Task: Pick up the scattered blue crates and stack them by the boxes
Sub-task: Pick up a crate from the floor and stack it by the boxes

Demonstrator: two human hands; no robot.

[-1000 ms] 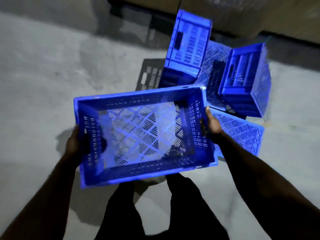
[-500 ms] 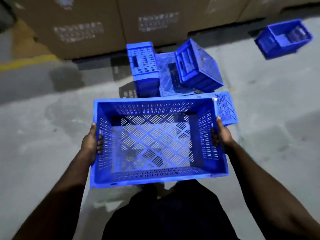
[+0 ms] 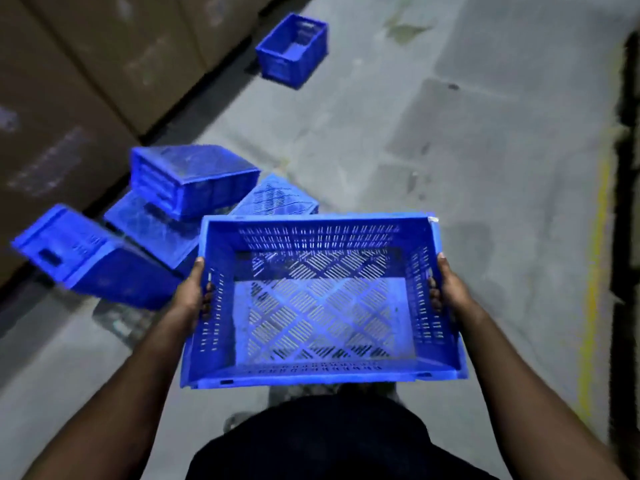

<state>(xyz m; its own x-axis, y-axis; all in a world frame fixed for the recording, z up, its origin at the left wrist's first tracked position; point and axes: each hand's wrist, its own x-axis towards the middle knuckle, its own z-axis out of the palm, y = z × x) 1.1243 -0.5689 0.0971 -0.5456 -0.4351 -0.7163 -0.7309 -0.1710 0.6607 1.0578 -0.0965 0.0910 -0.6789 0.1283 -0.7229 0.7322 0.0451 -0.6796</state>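
My left hand point(image 3: 189, 296) and right hand point(image 3: 450, 289) grip the blue crate point(image 3: 322, 303) by its ends; 4 crates point(image 3: 194, 183) lie at 10 o'clock.

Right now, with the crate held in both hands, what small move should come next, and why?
Probably carry the held crate forward toward the upright crate beside the cardboard boxes. Left hand and right hand grip its end walls, it is empty, and the nearer crates lie tipped, a poor base.
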